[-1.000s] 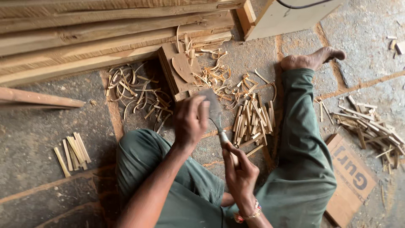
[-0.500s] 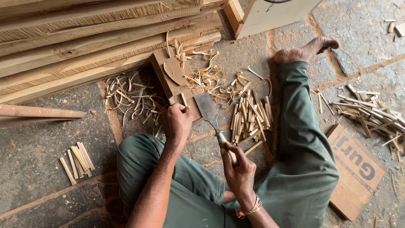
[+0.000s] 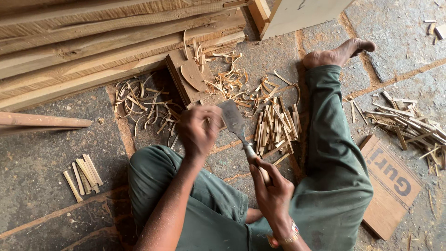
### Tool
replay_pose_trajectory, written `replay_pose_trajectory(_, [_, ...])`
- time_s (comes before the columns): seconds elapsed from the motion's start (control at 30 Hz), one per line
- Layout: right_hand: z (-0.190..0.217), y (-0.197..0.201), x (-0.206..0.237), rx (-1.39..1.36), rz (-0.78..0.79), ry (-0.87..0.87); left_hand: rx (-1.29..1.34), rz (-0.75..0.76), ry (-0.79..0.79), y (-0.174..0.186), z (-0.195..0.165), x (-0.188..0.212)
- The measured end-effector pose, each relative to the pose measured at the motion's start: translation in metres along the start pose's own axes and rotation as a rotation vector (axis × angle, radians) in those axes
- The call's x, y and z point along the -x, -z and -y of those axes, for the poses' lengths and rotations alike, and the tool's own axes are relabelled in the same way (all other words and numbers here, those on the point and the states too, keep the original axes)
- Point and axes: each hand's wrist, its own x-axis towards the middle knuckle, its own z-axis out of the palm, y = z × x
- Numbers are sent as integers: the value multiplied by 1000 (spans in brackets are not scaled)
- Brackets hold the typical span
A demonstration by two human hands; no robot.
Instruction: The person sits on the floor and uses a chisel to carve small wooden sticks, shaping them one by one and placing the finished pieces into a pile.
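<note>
- Person sits on stone floor (image 3: 42, 172), green trousers, right leg stretched out, bare foot (image 3: 337, 53) near a pale board.
- Right hand (image 3: 272, 188) fingers wrapped tight around the handle of a broad-bladed chisel (image 3: 234, 122); blade angles up and left from the hand, toward the left hand.
- Left hand (image 3: 200, 130) curled into a loose fist, fingers together; seems to pinch something small next to the blade, too hidden to tell what.
- Chisel blade tip sits just beside the left hand, above the floor between the knees.
- Small wooden block (image 3: 188, 81) on floor just beyond the left hand, with a rounded flat wood piece lying on it.
- Curled wood shavings (image 3: 144, 104) spread left of the block, more shavings (image 3: 232, 83) to its right.
- Pile of short split wood sticks (image 3: 276, 125) just right of the chisel blade, next to the stretched leg.
- Second small bundle of sticks (image 3: 83, 174) on floor at left, well apart from hands.
- Another loose stick pile (image 3: 409, 123) far right, beyond the leg.
- Cardboard piece (image 3: 388, 186) flat on floor, right of the thigh.
- Long planks (image 3: 93, 42) stacked across the top left.
- Bracelet on right wrist.
</note>
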Motion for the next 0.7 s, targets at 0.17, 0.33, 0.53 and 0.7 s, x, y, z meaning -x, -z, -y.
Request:
replay_pose_trajectory(0.17, [22,30,28,165,56,-28,211,274,-510,-22,-29,37])
replay_pose_trajectory(0.33, [32,35,46,173,57,-38,238,533,-480,-24,-30,58])
replay_pose_trajectory(0.53, [37,31,48,221,70,-110,262,451,-469,-21,-26,62])
replay_pose_trajectory(0.7, [39,29,46,207,96,-101,229,595,-306,-27,-25,60])
